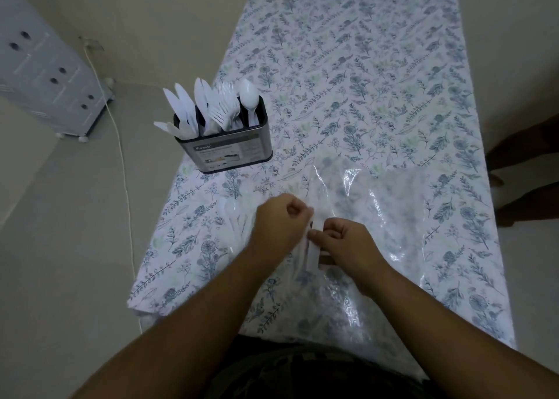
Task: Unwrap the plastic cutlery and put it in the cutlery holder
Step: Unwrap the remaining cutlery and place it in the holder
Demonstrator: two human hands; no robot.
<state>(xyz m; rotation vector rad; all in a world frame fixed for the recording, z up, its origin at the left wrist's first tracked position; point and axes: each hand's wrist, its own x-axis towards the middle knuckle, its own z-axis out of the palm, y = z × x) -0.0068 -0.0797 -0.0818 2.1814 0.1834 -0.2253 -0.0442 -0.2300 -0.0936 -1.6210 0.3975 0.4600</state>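
Both hands, left (279, 223) and right (343, 241), pinched the thin, slippery wrapper (311, 247) near the holder (225, 153); cutlery inside light, stiff.

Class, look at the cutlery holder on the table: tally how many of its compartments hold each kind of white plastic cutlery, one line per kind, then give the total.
In the cutlery holder:
Knives: 1 compartment
Forks: 1 compartment
Spoons: 1 compartment
Total: 3 compartments
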